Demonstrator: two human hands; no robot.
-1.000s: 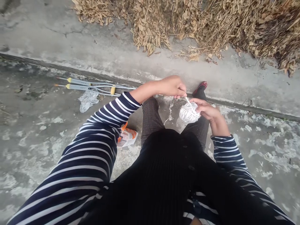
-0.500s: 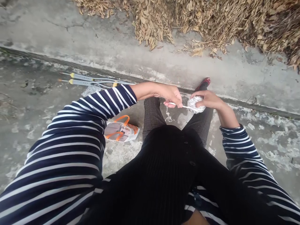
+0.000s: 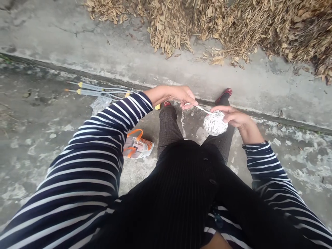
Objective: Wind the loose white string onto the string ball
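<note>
Between my legs, a ball of white yarn (image 3: 215, 124) is held by my right hand (image 3: 230, 114), whose thumb and fingers grip its upper right side. My left hand (image 3: 184, 97) pinches the white strand (image 3: 203, 109) that runs taut from the top of the ball. From under my left fingers a loose, crinkled length of the strand (image 3: 183, 122) hangs down toward the ground.
At left on the concrete stands a white bag (image 3: 141, 148) with orange handles. Beyond my left forearm lie grey crutches (image 3: 90, 89) with yellow parts, beside a clear plastic bag (image 3: 100, 104). A low concrete ledge (image 3: 116, 52) runs ahead, topped by dry leaves (image 3: 233, 31).
The yarn ball has turned in my right hand and sits slightly lower. My left hand has risen a little, drawing the strand at a slant, and the crinkled tail hangs straighter.
</note>
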